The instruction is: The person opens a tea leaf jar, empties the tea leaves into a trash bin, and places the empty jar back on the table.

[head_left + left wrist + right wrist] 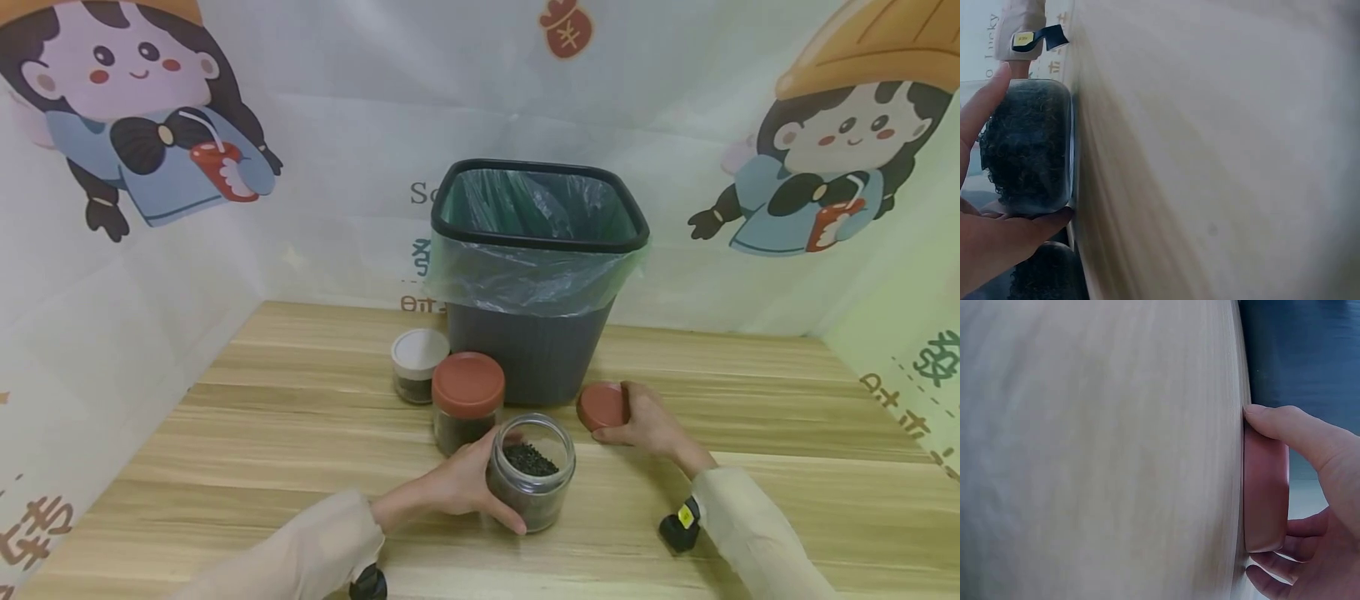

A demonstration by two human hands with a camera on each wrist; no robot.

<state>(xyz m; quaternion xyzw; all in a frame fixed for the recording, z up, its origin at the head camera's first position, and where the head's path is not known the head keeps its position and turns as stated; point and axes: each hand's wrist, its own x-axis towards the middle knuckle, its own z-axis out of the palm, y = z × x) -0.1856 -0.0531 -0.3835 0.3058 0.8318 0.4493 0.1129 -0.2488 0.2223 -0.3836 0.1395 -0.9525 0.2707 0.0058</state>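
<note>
An uncapped glass jar (534,500), partly filled with dark dried tea-like leaves (530,459), is held in my left hand (468,479). In the left wrist view my thumb and fingers wrap the sides of that jar (1029,147). To the right, my right hand (654,422) grips a reddish-brown round lid (602,406) by its edge. The right wrist view has the lid (1266,487) flat on the tabletop, thumb on one side and fingers on the other. A second jar with a reddish-brown lid (468,385) stands just behind my left hand.
A dark bin (536,354) lined with a clear bag stands at the back of the wooden table (300,433). Beside it, on the left, is a small jar with a white lid (420,354). A printed cloth (345,142) hangs around the table.
</note>
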